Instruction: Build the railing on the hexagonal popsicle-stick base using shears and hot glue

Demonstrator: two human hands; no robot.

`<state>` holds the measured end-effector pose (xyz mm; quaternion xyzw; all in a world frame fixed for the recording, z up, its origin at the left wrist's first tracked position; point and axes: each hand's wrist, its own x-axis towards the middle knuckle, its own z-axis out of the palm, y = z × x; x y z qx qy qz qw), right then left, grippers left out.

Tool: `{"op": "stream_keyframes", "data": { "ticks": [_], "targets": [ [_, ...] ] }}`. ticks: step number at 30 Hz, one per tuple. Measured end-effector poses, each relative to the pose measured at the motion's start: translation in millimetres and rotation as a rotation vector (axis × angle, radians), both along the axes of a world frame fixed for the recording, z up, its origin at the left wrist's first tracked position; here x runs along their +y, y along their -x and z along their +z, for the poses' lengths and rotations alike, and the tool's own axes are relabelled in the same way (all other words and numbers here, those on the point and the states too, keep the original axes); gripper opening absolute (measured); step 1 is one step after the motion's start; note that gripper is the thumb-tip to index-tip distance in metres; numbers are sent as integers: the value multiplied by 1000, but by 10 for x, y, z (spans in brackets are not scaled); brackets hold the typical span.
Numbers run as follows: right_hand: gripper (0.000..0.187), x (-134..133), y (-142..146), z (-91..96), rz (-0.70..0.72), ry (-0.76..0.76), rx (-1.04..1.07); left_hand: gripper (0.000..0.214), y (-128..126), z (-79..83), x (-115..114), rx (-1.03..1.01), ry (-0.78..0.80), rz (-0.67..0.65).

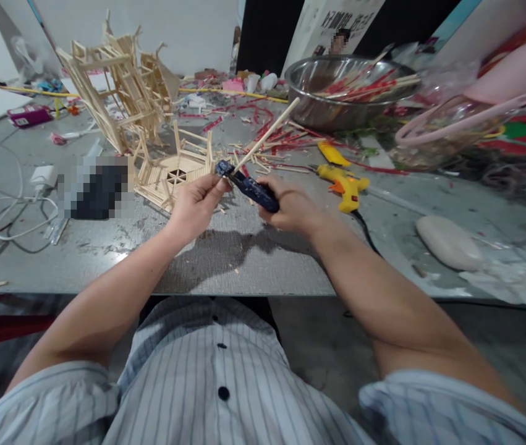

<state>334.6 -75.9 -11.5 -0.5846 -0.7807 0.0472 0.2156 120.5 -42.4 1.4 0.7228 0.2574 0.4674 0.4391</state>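
My left hand (pixel 196 203) pinches the lower end of a long wooden chopstick (pixel 267 134) that slants up to the right. My right hand (pixel 290 207) is closed round the handles of dark blue cutting pliers (pixel 247 185), whose jaws meet the stick's lower end right by my left fingertips. Both hands hover above the grey table (pixel 244 259), in front of a small hexagonal stick model (pixel 174 176).
A tall stick tower (pixel 118 93) stands at the back left. A yellow glue gun (pixel 343 183) lies right of my hands, a steel bowl (pixel 337 93) with sticks behind it. A white charger and cable (pixel 42 179) lie left, a white oval lump (pixel 450 242) right. Stick offcuts litter the table.
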Motion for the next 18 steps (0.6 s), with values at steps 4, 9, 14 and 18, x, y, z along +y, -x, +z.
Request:
{"op": "stream_keyframes", "data": {
  "ticks": [4,9,14,18],
  "targets": [
    [49,-5,1,20,0,6,-12,52,15,15,12,8,52,-42],
    [45,-25,22,65,-10,38,-17,44,33,38,12,-2,113,-75],
    [37,-24,38,64,-45,29,-29,36,30,27,22,-11,126,-71],
    [36,5,35,43,-43,41,-40,30,21,-15,50,11,126,-39]
  ]
}}
